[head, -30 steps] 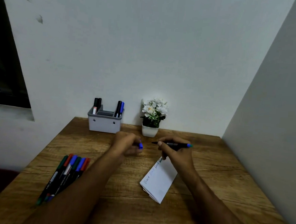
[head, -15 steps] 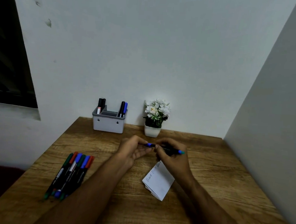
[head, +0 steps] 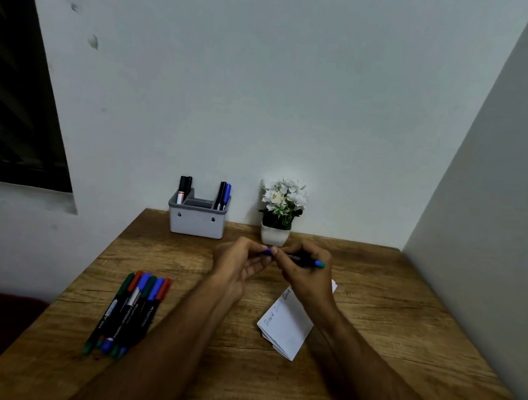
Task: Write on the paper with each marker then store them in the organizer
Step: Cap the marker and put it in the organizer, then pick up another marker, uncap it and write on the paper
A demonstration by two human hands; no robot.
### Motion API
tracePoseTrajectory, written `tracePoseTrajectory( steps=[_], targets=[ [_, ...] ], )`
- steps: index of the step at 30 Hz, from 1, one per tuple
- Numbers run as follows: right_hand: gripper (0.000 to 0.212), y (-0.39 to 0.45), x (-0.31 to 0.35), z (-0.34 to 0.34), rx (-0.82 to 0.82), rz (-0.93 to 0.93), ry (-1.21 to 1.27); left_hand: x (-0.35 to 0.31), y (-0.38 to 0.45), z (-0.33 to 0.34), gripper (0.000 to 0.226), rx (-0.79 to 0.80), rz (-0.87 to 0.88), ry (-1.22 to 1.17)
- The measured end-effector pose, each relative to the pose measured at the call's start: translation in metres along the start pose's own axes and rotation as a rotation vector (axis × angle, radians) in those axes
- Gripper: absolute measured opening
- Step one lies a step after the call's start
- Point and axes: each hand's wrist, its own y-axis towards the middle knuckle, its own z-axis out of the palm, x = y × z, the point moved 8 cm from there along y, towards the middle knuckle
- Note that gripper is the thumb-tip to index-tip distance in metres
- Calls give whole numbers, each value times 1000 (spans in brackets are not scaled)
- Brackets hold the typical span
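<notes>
Your left hand [head: 239,262] has closed in and pressed the blue cap [head: 268,251] back onto the black-barrelled marker [head: 302,260], which your right hand [head: 306,273] clamps above the folded white paper [head: 285,326]. Judged: writing with this one is done; storage follows. The grey plastic organizer [head: 197,218] stands near, path unobstructed. Six loose markers [head: 130,309] lie close to the wooden bench's [head: 388,318] left edge.
</notes>
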Motion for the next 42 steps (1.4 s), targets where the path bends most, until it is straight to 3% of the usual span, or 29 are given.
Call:
tracePoseTrajectory(
  steps=[3,7,12,16,23,28,34,39,42],
  targets=[
    [13,-2,1,17,104,22,42,-24,3,-7,15,-20,141,53],
    [36,-5,2,37,253,69,1,-68,11,-25,24,-113,367,191],
    [27,24,-1,64,232,89,-144,-96,14,-23,31,-34,544,383],
    [18,56,-4,91,202,78,-272,-115,27,-24,27,-62,655,544],
    [11,123,-3,119,43,12,-280,-165,47,-11,18,-63,835,810],
    [14,149,-2,139,-10,-30,-364,-191,80,-8,18,-117,855,870],
    [11,150,-34,154,73,77,-530,-170,110,-20,18,-152,776,979],
    [33,151,-48,151,62,109,-624,-164,116,-30,19,-214,728,1006],
    [12,147,-45,149,60,88,-635,-164,112,-31,17,-217,752,1011]
  ],
)
